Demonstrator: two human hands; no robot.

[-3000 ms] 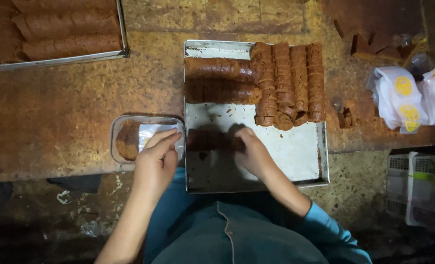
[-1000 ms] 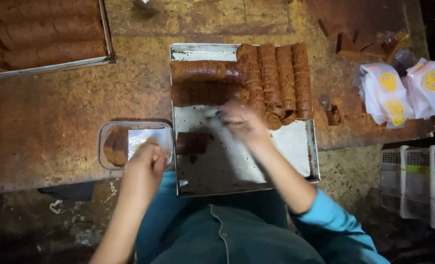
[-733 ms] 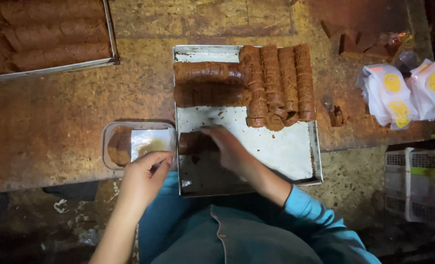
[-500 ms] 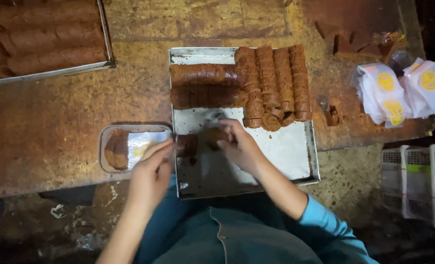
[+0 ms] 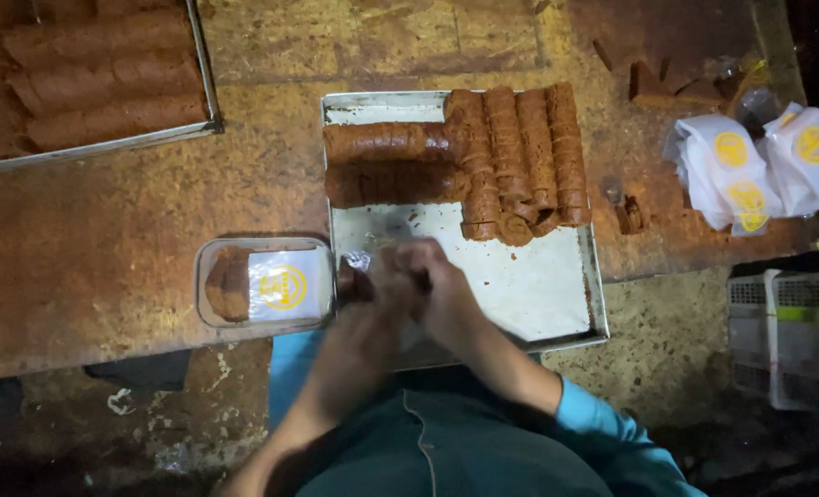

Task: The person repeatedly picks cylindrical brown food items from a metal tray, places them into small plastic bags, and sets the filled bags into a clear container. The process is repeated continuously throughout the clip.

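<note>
Both my hands meet over the near left corner of a metal tray [image 5: 543, 285]. My left hand [image 5: 373, 317] and my right hand [image 5: 439, 287] close together around a small dark brown piece [image 5: 352, 283] with a bit of clear wrapper [image 5: 358, 260] at its top. Most of the piece is hidden by my fingers. On the far half of the tray lie two long brown rolls [image 5: 386, 143] sideways and several sliced rolls [image 5: 520, 156] lengthwise.
A clear plastic box [image 5: 203, 299] left of the tray holds a brown piece [image 5: 228, 283] and a white label [image 5: 285, 287]. Another tray [image 5: 203, 92] of rolls sits far left. White wrapped packets [image 5: 750, 170], brown scraps [image 5: 630, 216] and white crates [image 5: 787, 340] are at right.
My left hand has left the plastic box and moved right onto the tray. My right hand drew back from the rolls to meet it, and both now close on the small piece.
</note>
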